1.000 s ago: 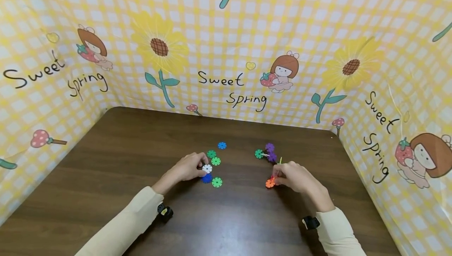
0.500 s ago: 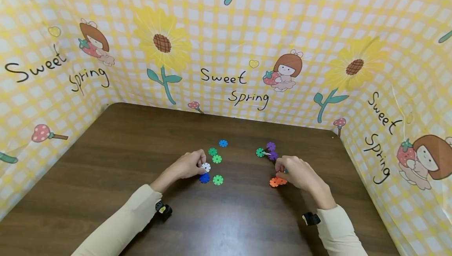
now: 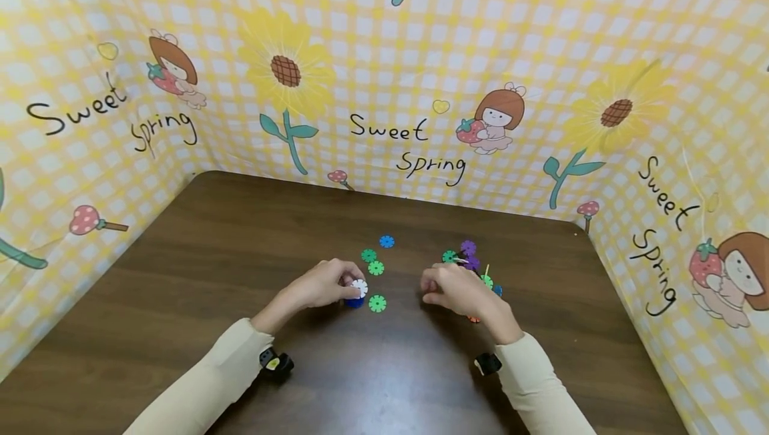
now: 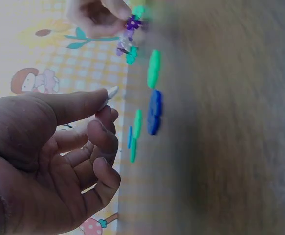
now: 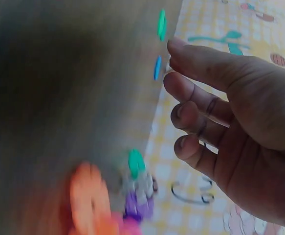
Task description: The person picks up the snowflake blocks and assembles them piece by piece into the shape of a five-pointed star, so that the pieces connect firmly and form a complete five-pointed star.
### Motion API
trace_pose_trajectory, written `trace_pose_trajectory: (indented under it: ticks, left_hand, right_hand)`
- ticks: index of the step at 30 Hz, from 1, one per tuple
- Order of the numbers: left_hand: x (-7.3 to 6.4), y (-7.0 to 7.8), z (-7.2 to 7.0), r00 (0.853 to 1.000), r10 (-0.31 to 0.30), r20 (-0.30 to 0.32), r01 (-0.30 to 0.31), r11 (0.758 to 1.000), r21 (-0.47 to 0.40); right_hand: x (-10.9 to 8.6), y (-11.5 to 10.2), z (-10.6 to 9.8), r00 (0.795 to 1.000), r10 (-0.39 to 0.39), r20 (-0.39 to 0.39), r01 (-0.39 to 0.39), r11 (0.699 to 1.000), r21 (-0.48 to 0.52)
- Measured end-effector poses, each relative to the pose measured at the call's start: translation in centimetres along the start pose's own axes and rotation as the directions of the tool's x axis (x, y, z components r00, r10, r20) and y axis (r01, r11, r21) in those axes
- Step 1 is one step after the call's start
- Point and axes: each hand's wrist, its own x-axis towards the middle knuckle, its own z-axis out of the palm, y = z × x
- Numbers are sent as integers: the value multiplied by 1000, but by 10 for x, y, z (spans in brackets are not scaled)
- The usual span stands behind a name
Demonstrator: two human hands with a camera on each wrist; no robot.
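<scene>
Between thumb and fingertips my left hand (image 3: 324,286) pinches a white notched plastic disc (image 3: 360,287), which shows nearly edge-on as a thin white sliver in the left wrist view. Just below it in the head view, a dark blue disc (image 3: 356,303) lies on the table, partly covered. My right hand (image 3: 458,293) hovers with loosely bent fingers, apart from the left, and no disc shows in its grasp. Under and behind the right wrist sits a group of joined discs, including a light green one (image 3: 487,281) and an orange one (image 5: 89,196), mostly hidden in the head view.
A light green disc (image 3: 377,303) lies right of the left hand. Farther back are another light green disc (image 3: 376,267), a darker green disc (image 3: 368,255) and a blue disc (image 3: 387,241). Purple discs (image 3: 468,247) join a green disc (image 3: 449,257). A patterned cloth (image 3: 384,75) surrounds the brown table.
My right hand has left the orange and green disc group and moved left toward the middle. My left hand keeps the white disc pinched over the dark blue one. The head view has shifted slightly.
</scene>
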Motion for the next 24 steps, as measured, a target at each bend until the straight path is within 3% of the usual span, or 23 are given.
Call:
trace_pose_trajectory:
  ticks: [5, 11, 14, 18, 24]
  left_hand:
    - [-6, 4, -2, 999, 45, 27, -43, 997, -56]
    - [-10, 9, -4, 994, 77, 73, -65, 986, -157]
    - [-11, 9, -4, 991, 91, 97, -68, 972, -223]
    - [-10, 10, -6, 986, 121, 110, -85, 955, -285]
    - [-12, 10, -5, 988, 98, 120, -45, 923, -382]
  right_hand:
    - [22, -8, 14, 996, -61, 67, 51, 989, 141]
    - [43, -15, 31, 984, -124, 131, 74, 940, 334]
    - [52, -20, 37, 981, -126, 145, 71, 939, 337]
    - [60, -28, 43, 986, -84, 144, 41, 959, 279]
    - [64, -38, 48, 987, 5, 158, -39, 977, 210]
